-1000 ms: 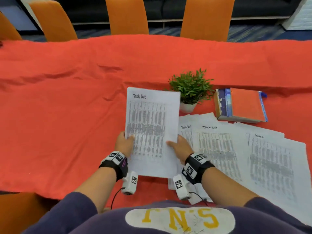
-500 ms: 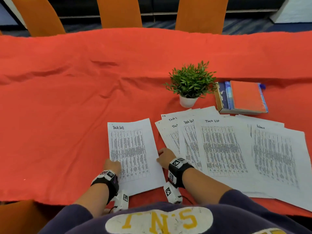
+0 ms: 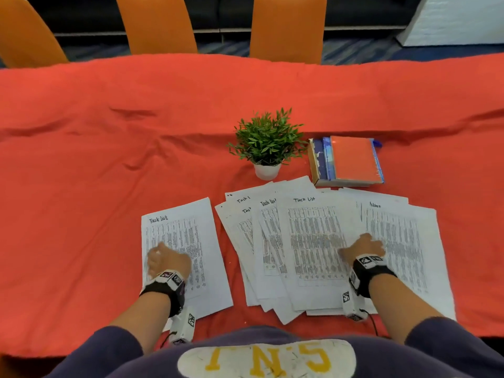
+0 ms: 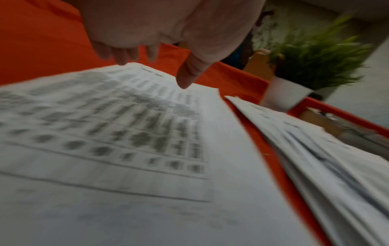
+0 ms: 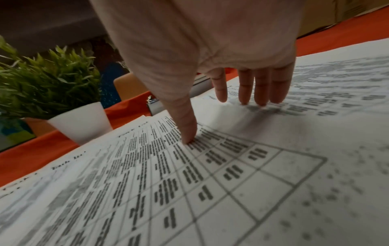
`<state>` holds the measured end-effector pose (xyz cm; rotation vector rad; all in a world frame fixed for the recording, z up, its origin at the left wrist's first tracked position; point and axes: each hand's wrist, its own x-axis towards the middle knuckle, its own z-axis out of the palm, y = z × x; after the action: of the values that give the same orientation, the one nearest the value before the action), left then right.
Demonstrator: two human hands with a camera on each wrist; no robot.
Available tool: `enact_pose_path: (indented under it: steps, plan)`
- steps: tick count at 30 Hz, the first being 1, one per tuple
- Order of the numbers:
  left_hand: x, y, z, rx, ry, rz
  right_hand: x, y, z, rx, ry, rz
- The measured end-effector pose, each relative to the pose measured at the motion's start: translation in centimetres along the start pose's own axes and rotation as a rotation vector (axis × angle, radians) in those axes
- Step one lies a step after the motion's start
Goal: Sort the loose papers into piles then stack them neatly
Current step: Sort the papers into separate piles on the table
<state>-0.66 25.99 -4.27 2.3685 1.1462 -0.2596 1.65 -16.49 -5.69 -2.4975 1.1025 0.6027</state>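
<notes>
A single "Task List" sheet lies flat on the red tablecloth at the near left. My left hand hovers over its lower left part with loose fingers; the left wrist view shows the sheet under them. To the right, several printed sheets lie fanned and overlapping, the top one headed "Task List". My right hand rests with straight fingertips and thumb on the sheets, between the top sheet and another sheet at the far right.
A small green plant in a white pot stands just behind the fan of sheets. Right of it lies a stack of books with an orange cover on top. Orange chairs line the table's far edge. The red cloth is wrinkled.
The single sheet, held up in both hands a second ago, now lies on the table. My right hand has moved right onto the fanned sheets; my left hand stays over the single sheet.
</notes>
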Motion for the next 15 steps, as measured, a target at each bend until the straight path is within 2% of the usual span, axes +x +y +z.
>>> enact_pose_path:
  steps: [5, 8, 12, 15]
  plan:
    - [-6.0, 6.1, 4.9, 0.090, -0.226, 0.395, 1.8, 1.4, 0.3, 0.026, -0.051, -0.073]
    - [-9.6, 8.5, 8.0, 0.087, -0.337, 0.561, 2.1, 1.8, -0.3, 0.131, -0.091, -0.131]
    - [-12.2, 10.4, 11.3, 0.051, -0.434, 0.557, 2.7, 3.0, -1.8, 0.214, -0.114, -0.282]
    - [-12.9, 11.4, 12.6, -0.026, -0.387, 0.417, 3.1, 4.4, -4.1, 0.321, -0.132, -0.311]
